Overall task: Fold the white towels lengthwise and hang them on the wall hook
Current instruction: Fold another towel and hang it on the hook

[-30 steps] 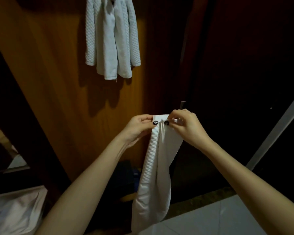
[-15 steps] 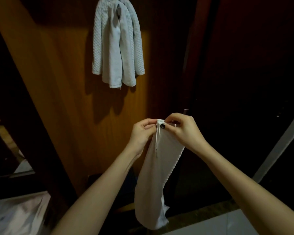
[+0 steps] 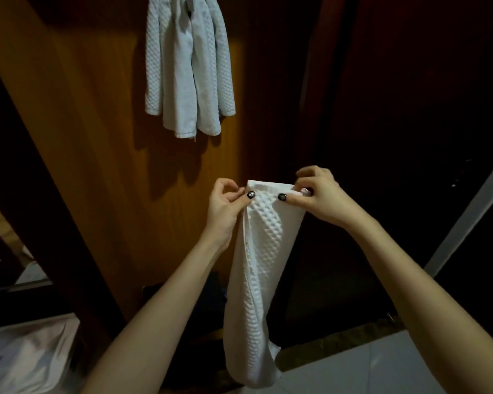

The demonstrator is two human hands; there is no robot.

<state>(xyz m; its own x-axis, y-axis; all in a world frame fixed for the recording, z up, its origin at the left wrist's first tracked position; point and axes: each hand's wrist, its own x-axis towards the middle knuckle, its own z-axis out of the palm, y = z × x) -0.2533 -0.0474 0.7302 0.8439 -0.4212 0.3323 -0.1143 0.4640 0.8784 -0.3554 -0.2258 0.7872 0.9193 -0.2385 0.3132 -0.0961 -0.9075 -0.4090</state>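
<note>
White hung towels (image 3: 188,75) already drape against the wooden panel (image 3: 97,155) above. I judge the held towel (image 3: 256,265), narrowed lengthwise, is yet to go up. My left hand (image 3: 225,206) and right hand (image 3: 322,197) each pinch a top corner, fingers curled, and the cloth dangles below them.

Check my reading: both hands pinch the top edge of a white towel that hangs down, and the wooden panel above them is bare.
Not quite. In the head view the wooden panel is not bare: white towels already hang on it above the hands. The rest holds: the left hand and the right hand pinch the top edge of the held towel, which hangs down.
</note>
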